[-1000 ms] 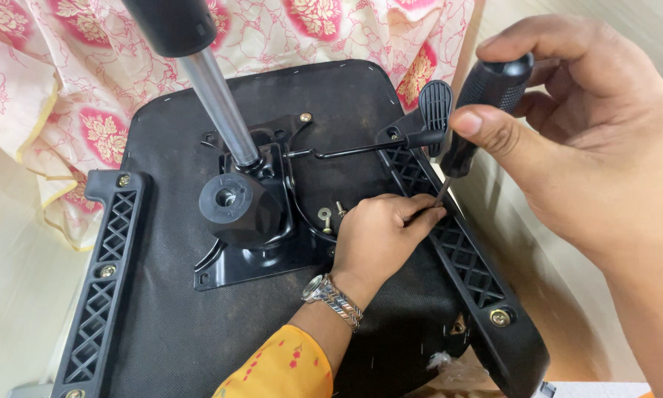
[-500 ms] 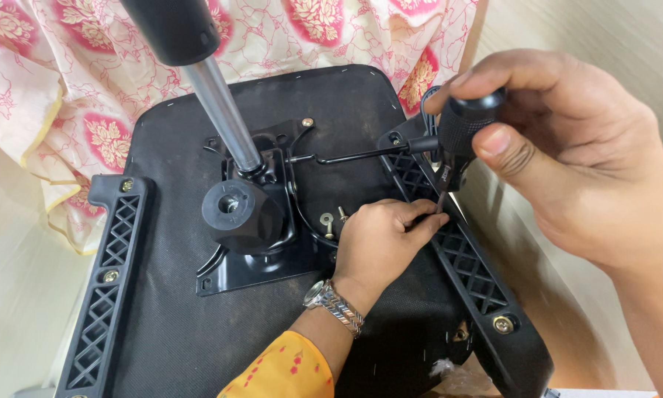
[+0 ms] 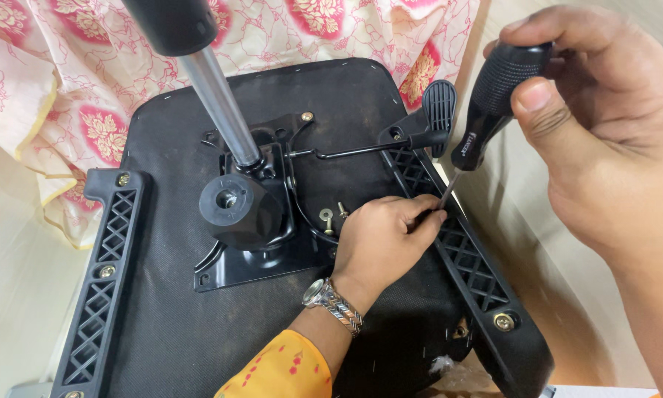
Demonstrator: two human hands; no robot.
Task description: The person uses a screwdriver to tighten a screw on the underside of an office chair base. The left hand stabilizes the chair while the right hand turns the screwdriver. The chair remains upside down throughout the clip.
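A black office chair seat (image 3: 199, 332) lies upside down. My right hand (image 3: 604, 147) grips the black ribbed handle of a screwdriver (image 3: 494, 96), held tilted, its thin shaft pointing down-left. My left hand (image 3: 379, 243), with a metal wristwatch and a yellow sleeve, rests on the seat with its fingers pinched around the screwdriver's tip at the inner edge of the right armrest bracket (image 3: 479, 273). Whatever is between those fingertips is hidden.
A metal mechanism plate (image 3: 272, 258) with a round black knob (image 3: 235, 210) and a gas cylinder (image 3: 213, 96) sits mid-seat. A paddle lever (image 3: 438, 107) juts right. Loose screws and a washer (image 3: 331, 215) lie beside my left hand. A second bracket (image 3: 103, 280) is at left; floral cloth (image 3: 66, 74) lies behind.
The screwdriver handle dipped down-left half a second ago and has come back up and to the right in my right hand. My left hand has stayed at the tip.
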